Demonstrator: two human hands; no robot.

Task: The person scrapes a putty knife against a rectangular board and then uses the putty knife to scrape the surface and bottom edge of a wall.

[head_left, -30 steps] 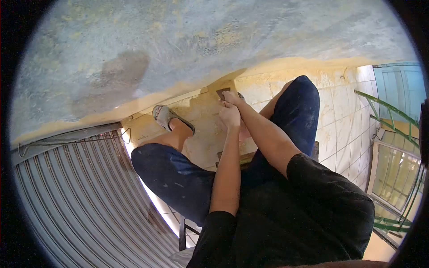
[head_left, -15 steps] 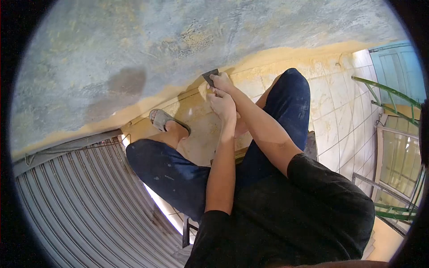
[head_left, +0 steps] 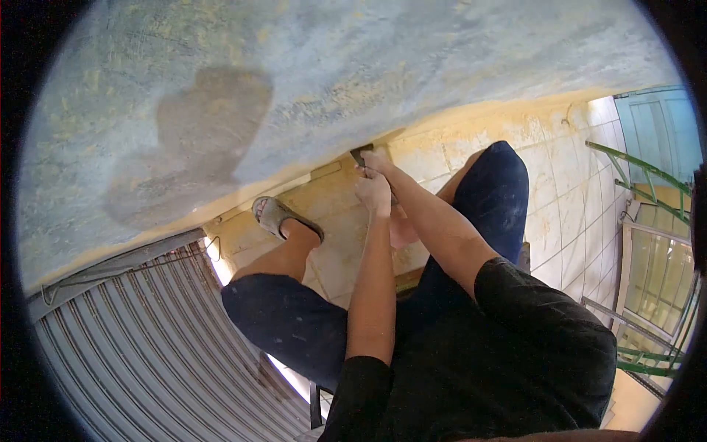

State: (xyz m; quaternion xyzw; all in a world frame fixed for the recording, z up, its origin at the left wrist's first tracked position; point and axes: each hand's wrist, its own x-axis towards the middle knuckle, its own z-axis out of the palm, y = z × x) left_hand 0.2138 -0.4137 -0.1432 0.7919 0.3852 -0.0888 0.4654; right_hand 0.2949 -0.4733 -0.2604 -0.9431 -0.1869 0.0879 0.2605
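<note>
Low on the wall, by its bottom edge, is a scraper with a dark flat blade (head_left: pixel 359 155). My right hand (head_left: pixel 378 162) is closed around it, close to the blade. Just below, my left hand (head_left: pixel 374 193) is closed too, its fingertips up against the right hand and the scraper; the handle is hidden among the fingers. The blade meets the yellowish strip at the foot of the grey-blue, patchy wall (head_left: pixel 309 59).
Pale, yellow-stained floor tiles (head_left: pixel 342 236) lie under my legs. My sandalled foot (head_left: pixel 283 219) is left of the hands. A grey roller shutter (head_left: pixel 162 339) stands at lower left. Green metal bars (head_left: pixel 641 166) and a blue door (head_left: pixel 655 125) are at right.
The view has tilted, so wall, legs and hands appear lower. The blade now shows smaller and at a different angle against the wall's base. Both hands keep their hold; the wall shadow looks larger.
</note>
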